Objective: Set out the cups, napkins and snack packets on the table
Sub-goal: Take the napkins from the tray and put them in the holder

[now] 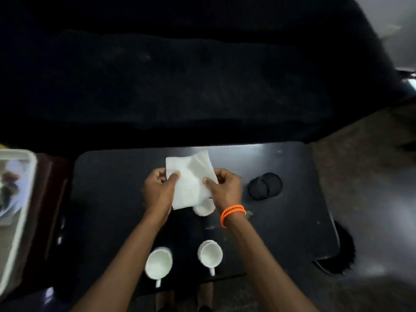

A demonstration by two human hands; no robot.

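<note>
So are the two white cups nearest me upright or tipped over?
Upright: the left cup and right cup both show open round mouths facing up.

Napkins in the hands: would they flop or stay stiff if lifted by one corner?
Probably floppy: the napkins are thin white sheets fanning apart at the top. Likely light, since the left hand and right hand hold them with only a thumb-and-finger pinch. A loose grip might let sheets slide apart.

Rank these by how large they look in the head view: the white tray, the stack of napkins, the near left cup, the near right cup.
1. white tray, though the frame cuts it off
2. stack of napkins, held in both hands
3. near left cup and near right cup: they look alike, so I do not rank them.
</note>
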